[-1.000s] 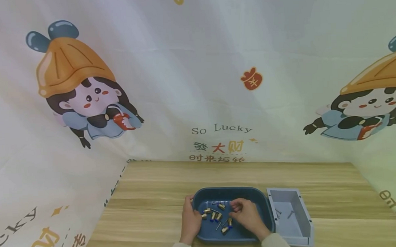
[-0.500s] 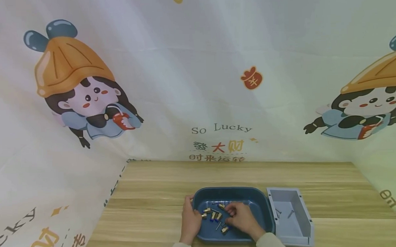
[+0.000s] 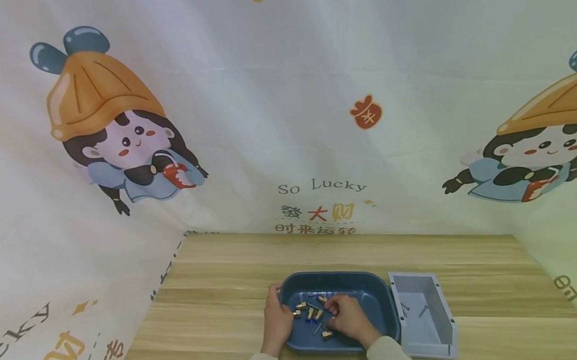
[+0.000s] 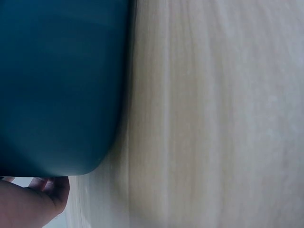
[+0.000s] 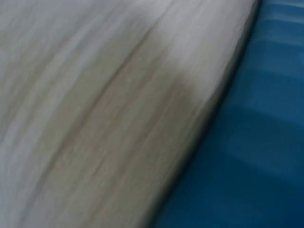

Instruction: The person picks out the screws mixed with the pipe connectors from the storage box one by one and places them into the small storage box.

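A dark blue tray holds several brass fittings with blue ends, such as the brass fitting, and a few screws, one of them a screw near the middle. My left hand grips the tray's left side, thumb at the rim and fingers along the outside; in the left wrist view its fingers touch the tray wall. My right hand is inside the tray with bent fingers, fingertips right at the fittings. I cannot tell whether it holds one.
A grey bin stands against the tray's right side, with a few screws lying in it. Both containers are on a wooden table. Behind and at the sides hangs a printed cloth.
My right hand has moved left and slightly down within the tray, covering a fitting that showed earlier. My left hand keeps its grip on the tray.
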{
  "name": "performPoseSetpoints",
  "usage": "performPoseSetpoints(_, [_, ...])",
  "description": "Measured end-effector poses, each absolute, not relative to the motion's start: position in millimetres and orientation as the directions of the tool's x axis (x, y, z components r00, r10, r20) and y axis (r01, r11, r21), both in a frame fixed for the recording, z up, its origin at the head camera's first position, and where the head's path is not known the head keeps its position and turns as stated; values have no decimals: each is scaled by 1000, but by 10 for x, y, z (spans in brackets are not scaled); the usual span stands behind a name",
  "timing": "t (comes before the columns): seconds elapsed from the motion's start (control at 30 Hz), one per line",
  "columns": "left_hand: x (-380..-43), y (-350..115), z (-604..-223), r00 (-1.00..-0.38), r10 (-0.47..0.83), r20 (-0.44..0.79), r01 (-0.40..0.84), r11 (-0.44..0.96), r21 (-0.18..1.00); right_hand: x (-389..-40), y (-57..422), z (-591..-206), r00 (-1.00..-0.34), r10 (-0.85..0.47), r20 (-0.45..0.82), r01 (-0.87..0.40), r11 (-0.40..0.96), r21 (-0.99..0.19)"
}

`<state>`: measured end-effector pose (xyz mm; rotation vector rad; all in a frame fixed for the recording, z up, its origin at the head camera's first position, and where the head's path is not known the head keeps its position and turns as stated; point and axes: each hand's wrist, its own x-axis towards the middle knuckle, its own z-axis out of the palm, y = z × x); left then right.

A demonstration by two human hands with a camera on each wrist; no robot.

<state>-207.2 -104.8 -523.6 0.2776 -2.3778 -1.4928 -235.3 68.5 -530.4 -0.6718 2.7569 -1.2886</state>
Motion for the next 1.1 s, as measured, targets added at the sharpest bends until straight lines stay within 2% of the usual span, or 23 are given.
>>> performPoseSetpoints(0.43, [-2073, -1056, -5251, -929, -330, 166, 6, 435, 900, -2360, 661, -5322, -887, -452, 93, -373, 585, -720])
performPoseSetpoints(1.1, [-2073, -1051, -5219, -926, -333, 178, 8, 453, 892, -2335, 669, -5306, -892, -442, 96, -385, 630, -674])
